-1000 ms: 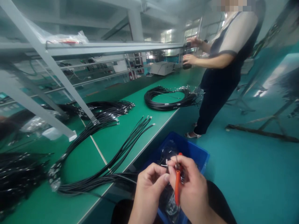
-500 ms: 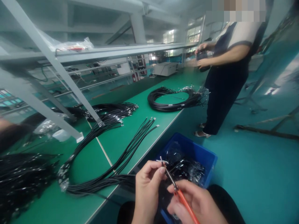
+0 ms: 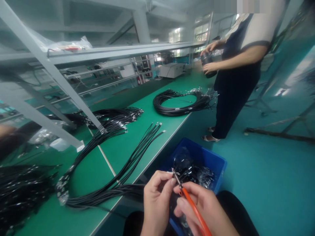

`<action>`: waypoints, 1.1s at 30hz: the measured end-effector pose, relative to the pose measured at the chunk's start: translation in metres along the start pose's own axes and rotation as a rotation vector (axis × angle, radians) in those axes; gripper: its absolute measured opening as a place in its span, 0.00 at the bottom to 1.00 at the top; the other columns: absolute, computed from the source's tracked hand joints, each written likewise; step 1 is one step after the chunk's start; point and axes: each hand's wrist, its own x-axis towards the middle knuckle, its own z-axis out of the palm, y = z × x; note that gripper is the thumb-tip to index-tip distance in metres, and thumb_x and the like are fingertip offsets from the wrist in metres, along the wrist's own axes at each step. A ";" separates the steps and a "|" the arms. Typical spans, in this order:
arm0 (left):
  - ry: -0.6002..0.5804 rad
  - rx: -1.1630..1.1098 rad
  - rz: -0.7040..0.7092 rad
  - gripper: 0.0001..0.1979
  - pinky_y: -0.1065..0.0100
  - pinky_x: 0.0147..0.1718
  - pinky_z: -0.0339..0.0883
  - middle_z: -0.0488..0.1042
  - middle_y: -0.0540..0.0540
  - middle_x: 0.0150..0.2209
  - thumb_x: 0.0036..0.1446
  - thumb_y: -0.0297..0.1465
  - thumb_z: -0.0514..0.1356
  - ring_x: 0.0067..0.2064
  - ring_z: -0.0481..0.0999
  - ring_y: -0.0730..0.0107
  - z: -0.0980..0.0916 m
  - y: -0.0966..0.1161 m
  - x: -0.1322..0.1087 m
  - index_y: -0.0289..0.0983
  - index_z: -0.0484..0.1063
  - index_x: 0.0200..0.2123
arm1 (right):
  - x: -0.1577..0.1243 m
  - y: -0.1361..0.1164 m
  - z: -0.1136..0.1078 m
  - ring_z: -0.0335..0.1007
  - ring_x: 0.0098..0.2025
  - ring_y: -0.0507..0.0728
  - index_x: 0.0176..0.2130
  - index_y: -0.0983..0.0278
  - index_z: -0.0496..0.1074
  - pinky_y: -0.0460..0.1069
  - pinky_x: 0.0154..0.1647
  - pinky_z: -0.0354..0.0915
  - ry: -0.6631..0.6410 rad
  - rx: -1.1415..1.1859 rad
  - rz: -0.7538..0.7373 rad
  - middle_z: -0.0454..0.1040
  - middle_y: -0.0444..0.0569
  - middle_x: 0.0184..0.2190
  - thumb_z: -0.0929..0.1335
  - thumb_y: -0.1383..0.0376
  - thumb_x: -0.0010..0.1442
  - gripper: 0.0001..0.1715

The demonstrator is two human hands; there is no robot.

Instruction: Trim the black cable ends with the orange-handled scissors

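My left hand (image 3: 157, 198) is closed in a pinch on a thin cable end (image 3: 173, 170) with whitish strands at its tip. In my right hand (image 3: 208, 205) is a pair of orange-handled pliers (image 3: 193, 206), fingers wrapped round the handles. The metal jaws reach the cable end beside my left thumb; whether they grip it I cannot tell. Under both hands stands a blue bin (image 3: 213, 157) holding dark parts and clear plastic. To the left, a bundle of black cables (image 3: 103, 196) curves across the green table (image 3: 137, 137), several metal-tipped ends fanned out.
A coiled cable bundle (image 3: 172, 111) lies further along the table. Dark cables (image 3: 24, 193) are heaped at the left. Slanting shelf posts (image 3: 66, 88) rise from the tabletop. A person (image 3: 236, 88) stands at the right, holding a dark object (image 3: 207, 62).
The pliers have moved closer to my left fingertips, their jaws now at the cable end. My right hand has shifted slightly up and left. The view has shifted a little.
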 end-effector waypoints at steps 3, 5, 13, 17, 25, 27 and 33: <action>-0.006 0.043 0.020 0.02 0.73 0.29 0.66 0.73 0.50 0.26 0.49 0.27 0.62 0.29 0.73 0.70 0.001 0.000 0.000 0.37 0.75 0.26 | 0.003 0.001 0.000 0.53 0.09 0.44 0.35 0.67 0.68 0.41 0.10 0.49 0.009 -0.013 -0.001 0.74 0.45 0.20 0.72 0.61 0.47 0.17; -0.009 0.066 0.023 0.02 0.72 0.29 0.66 0.73 0.49 0.25 0.49 0.27 0.62 0.29 0.73 0.69 0.001 0.000 0.000 0.37 0.75 0.26 | 0.004 0.002 0.000 0.54 0.09 0.44 0.35 0.67 0.68 0.41 0.09 0.48 0.011 -0.027 0.013 0.74 0.44 0.20 0.71 0.61 0.47 0.16; -0.035 0.115 0.008 0.03 0.71 0.29 0.66 0.73 0.49 0.25 0.50 0.28 0.62 0.28 0.73 0.68 0.001 0.000 0.002 0.37 0.75 0.26 | 0.005 0.001 -0.007 0.53 0.08 0.43 0.36 0.67 0.66 0.40 0.09 0.47 -0.050 -0.076 0.032 0.71 0.41 0.15 0.70 0.57 0.49 0.19; -0.022 0.081 -0.033 0.03 0.70 0.29 0.67 0.74 0.48 0.26 0.50 0.29 0.62 0.29 0.73 0.67 0.001 -0.003 0.003 0.36 0.75 0.28 | 0.004 0.003 -0.017 0.53 0.08 0.42 0.37 0.66 0.65 0.39 0.09 0.48 -0.124 0.004 0.021 0.71 0.41 0.17 0.70 0.51 0.49 0.24; -0.003 0.082 -0.038 0.03 0.71 0.28 0.66 0.73 0.49 0.25 0.50 0.30 0.61 0.28 0.72 0.68 0.001 -0.003 -0.001 0.36 0.73 0.27 | 0.005 0.010 -0.024 0.51 0.09 0.41 0.34 0.67 0.66 0.38 0.10 0.47 -0.248 0.013 0.053 0.70 0.43 0.16 0.71 0.49 0.47 0.27; -0.009 0.098 -0.024 0.03 0.71 0.28 0.66 0.73 0.49 0.25 0.50 0.29 0.61 0.28 0.73 0.68 0.002 0.000 -0.002 0.36 0.73 0.26 | 0.007 0.010 -0.022 0.52 0.09 0.42 0.35 0.67 0.65 0.38 0.09 0.46 -0.242 0.022 0.052 0.70 0.43 0.16 0.71 0.48 0.47 0.27; -0.002 0.140 0.012 0.03 0.72 0.28 0.65 0.73 0.50 0.24 0.50 0.27 0.61 0.27 0.72 0.69 0.004 0.002 -0.001 0.37 0.73 0.25 | 0.011 0.007 -0.022 0.51 0.07 0.41 0.35 0.67 0.64 0.38 0.09 0.46 -0.237 0.020 0.024 0.71 0.43 0.17 0.70 0.50 0.49 0.25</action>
